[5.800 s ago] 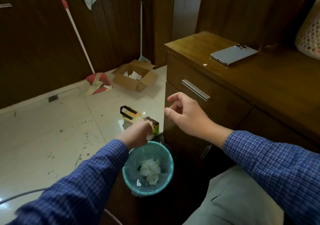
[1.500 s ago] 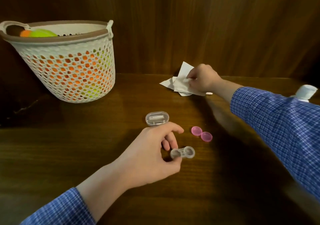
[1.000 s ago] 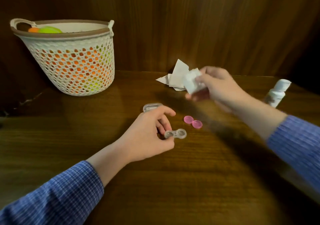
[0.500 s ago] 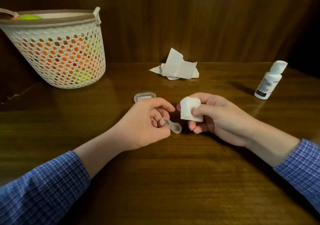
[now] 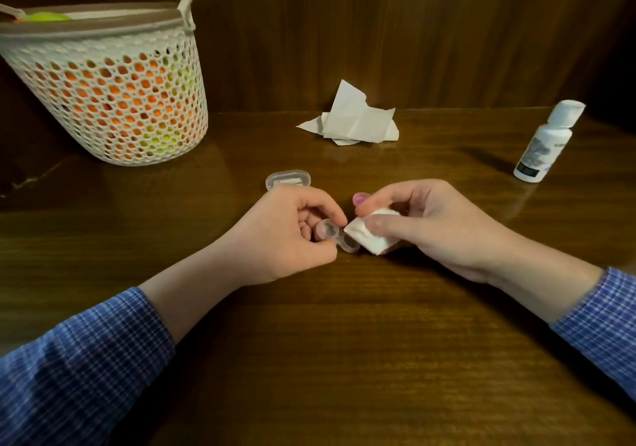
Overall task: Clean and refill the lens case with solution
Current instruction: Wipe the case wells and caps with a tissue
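My left hand (image 5: 287, 234) pinches the clear two-well lens case (image 5: 335, 236) just above the wooden table, tilted toward the right. A folded white tissue (image 5: 373, 235) is gripped in my right hand (image 5: 426, 225) and pressed against the case's right well. One pink cap (image 5: 359, 199) peeks out behind my right hand; the other cap is hidden. The white solution bottle (image 5: 545, 143) stands upright at the right, apart from both hands.
A small clear lidded box (image 5: 288, 179) lies just beyond my left hand. Crumpled white tissues (image 5: 354, 118) rest near the back wall. A white mesh basket (image 5: 106, 84) with orange and green items stands at the back left on the wooden table (image 5: 344, 342).
My right hand picked a tissue from the pile at the back, carried it to the lens case, and now presses it onto the case's right well. My left hand kept its hold.
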`<control>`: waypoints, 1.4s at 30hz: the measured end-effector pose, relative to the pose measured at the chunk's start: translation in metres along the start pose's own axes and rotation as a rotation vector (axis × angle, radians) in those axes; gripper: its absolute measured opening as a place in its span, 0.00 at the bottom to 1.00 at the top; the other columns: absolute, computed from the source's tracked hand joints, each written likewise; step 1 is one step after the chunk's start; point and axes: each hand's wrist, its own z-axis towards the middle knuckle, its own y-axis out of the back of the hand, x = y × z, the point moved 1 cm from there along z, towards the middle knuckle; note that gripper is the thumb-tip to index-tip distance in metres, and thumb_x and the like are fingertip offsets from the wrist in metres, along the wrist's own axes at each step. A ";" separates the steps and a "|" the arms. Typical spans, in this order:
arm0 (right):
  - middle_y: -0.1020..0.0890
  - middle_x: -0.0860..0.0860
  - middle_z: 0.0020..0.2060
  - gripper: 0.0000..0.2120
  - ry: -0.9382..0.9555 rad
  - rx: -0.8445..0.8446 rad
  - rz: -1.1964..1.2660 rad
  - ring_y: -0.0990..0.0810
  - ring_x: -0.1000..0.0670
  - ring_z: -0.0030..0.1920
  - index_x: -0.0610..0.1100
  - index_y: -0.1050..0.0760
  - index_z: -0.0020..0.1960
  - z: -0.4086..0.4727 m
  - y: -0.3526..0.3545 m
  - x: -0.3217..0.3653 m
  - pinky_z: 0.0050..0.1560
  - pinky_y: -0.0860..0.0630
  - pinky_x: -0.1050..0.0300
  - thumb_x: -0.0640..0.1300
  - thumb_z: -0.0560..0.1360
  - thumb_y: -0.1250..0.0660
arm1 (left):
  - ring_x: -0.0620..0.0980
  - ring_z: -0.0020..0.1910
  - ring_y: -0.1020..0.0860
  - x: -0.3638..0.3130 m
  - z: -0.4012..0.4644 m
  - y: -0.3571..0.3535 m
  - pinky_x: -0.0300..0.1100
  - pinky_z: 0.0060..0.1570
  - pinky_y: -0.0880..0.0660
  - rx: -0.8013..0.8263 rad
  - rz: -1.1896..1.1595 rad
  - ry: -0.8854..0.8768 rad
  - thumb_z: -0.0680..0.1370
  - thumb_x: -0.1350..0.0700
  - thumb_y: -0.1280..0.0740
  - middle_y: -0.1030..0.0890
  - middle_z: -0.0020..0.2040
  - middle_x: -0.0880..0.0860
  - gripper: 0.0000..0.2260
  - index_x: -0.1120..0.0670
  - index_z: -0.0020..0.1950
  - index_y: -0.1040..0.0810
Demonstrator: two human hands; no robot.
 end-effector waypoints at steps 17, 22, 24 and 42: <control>0.21 0.64 0.48 0.06 0.116 -0.153 -0.549 0.23 0.65 0.52 0.56 0.19 0.43 0.003 -0.016 -0.003 0.48 0.25 0.64 0.53 0.72 0.22 | 0.46 0.47 0.14 0.004 0.003 -0.002 0.50 0.49 0.15 -0.049 -0.028 -0.052 0.73 0.65 0.24 0.14 0.49 0.43 0.16 0.47 0.55 0.15; 0.20 0.62 0.48 0.05 0.131 -0.207 -0.561 0.23 0.61 0.49 0.53 0.18 0.42 0.005 -0.023 -0.006 0.43 0.28 0.63 0.51 0.72 0.23 | 0.45 0.48 0.14 0.004 0.003 -0.005 0.42 0.48 0.16 -0.050 -0.070 -0.074 0.74 0.66 0.24 0.14 0.48 0.44 0.16 0.49 0.56 0.16; 0.20 0.63 0.45 0.04 0.146 -0.221 -0.560 0.23 0.62 0.46 0.52 0.17 0.41 0.006 -0.024 -0.007 0.44 0.27 0.62 0.50 0.73 0.24 | 0.46 0.48 0.14 0.004 0.003 -0.005 0.42 0.48 0.16 -0.050 -0.088 -0.076 0.74 0.66 0.24 0.14 0.49 0.45 0.16 0.50 0.57 0.16; 0.13 0.56 0.38 0.03 0.088 -0.175 -0.128 0.15 0.56 0.39 0.61 0.14 0.42 0.015 -0.017 -0.003 0.32 0.22 0.69 0.53 0.68 0.24 | 0.50 0.46 0.15 0.005 0.012 0.007 0.41 0.50 0.17 0.072 -0.488 0.086 0.78 0.66 0.29 0.13 0.48 0.58 0.12 0.61 0.61 0.17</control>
